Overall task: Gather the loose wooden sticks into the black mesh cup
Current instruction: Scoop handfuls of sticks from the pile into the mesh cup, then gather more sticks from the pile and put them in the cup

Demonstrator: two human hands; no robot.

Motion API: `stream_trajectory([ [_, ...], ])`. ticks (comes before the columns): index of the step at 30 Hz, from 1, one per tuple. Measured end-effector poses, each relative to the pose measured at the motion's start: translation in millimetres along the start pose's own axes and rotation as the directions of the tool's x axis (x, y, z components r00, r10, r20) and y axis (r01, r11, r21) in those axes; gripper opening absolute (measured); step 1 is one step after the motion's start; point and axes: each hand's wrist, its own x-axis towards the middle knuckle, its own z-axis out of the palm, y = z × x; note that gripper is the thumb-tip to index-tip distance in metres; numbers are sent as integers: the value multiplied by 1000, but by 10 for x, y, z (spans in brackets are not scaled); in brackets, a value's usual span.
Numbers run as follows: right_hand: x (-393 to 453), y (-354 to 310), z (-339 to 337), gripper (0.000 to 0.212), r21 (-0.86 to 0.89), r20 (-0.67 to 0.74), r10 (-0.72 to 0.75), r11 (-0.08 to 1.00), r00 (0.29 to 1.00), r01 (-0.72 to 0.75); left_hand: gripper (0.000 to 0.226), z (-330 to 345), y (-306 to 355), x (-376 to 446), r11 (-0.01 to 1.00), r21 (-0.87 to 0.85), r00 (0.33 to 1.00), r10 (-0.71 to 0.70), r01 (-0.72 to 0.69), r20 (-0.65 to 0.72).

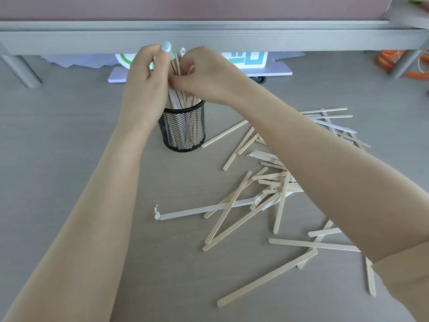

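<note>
Standing upright at the far middle of the grey counter (69, 159), the black mesh cup (183, 129) already carries a bundle of wooden sticks (180, 98) whose tops rise well above its rim. My left hand (146, 82) curls round the left side of that bundle above the cup, thumb up with its pale blue nail showing, and my right hand (206, 75) meets it from the right, its fingers (178, 81) bent and pinching at the stick tops; exactly which sticks each finger grips is hidden between my hands. To the near right of the cup, the loose sticks (243, 205) lie scattered and crossed over one another on the counter, partly under my right forearm. Among them lies a long stick in a white paper wrapper (197, 211) with a torn, crumpled left end. Beyond the cup, a grey shelf (232, 40) runs across the far side, and orange cable (390, 61) shows at far right.
</note>
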Motion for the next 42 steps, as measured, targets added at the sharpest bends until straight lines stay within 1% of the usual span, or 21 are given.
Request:
stream_trajectory([
  [1,-7,6,-12,26,27,-29,-4,1000,1000,5,20,-8,-27,23,1000,9,1000,-14,14,-9],
  [4,2,50,-2,28,16,-123,2,1000,992,0,14,-21,-99,87,998,27,999,-49,50,-9],
  [7,-20,119,69,28,-21,-141,19,1000,990,-23,36,-19,-143,98,996,82,999,-31,32,-6],
  [9,-54,164,114,24,-51,-134,25,998,991,-32,37,-24,-132,88,995,100,1000,-11,11,-5],
  [11,-118,194,147,19,-65,-141,14,998,990,-23,29,-7,-122,78,995,98,1000,-22,23,-12],
  [13,-222,226,168,17,0,-201,-14,1000,979,14,41,20,-75,56,992,126,998,-13,20,-62],
  [14,-293,248,167,18,48,-243,-28,998,970,41,45,27,-25,18,987,162,994,36,-19,-103],
  [15,-376,280,155,20,87,-277,-39,994,960,65,46,37,39,-26,977,196,982,118,-88,-147],
  [17,-560,386,103,25,117,-300,-34,991,953,72,44,73,188,-117,945,222,939,285,-240,-195],
  [19,-738,530,35,27,95,-288,-7,995,958,36,40,133,314,-193,928,167,924,357,-334,-138],
  [21,-885,658,-30,25,85,-272,31,996,962,-8,36,230,384,-303,910,105,914,406,-402,-19],
  [24,-1045,784,-72,21,78,-248,81,995,965,-64,29,408,410,-532,865,157,876,450,-476,176],
  [26,-1136,840,-94,20,51,-238,86,996,967,-76,27,499,405,-679,868,177,860,392,-463,328],
  [28,-1235,905,-145,22,10,-224,96,995,970,-96,30,551,372,-814,869,224,823,294,-442,486],
  [30,-1358,998,-230,22,-17,-217,127,991,968,-134,50,543,292,-952,854,304,760,150,-421,632],
  [31,-1428,1053,-280,22,-31,-223,148,987,963,-158,63,513,246,-1021,836,351,729,83,-422,679],
  [32,-1497,1117,-333,23,-45,-235,171,982,957,-186,74,467,202,-1089,807,393,712,48,-441,701],
  [34,-1645,1242,-433,25,-72,-258,228,965,939,-254,91,343,133,-1221,768,437,714,38,-469,699],
  [37,-1856,1416,-572,30,-72,-291,342,924,894,-376,103,169,84,-1367,757,488,716,-39,-433,697],
  [40,-2032,1559,-670,40,-72,-308,418,886,855,-459,118,80,89,-1511,705,561,661,-174,-434,730],
  [42,-2146,1625,-720,49,-123,-298,461,850,836,-512,115,96,115,-1644,679,576,631,-210,-456,747],
])
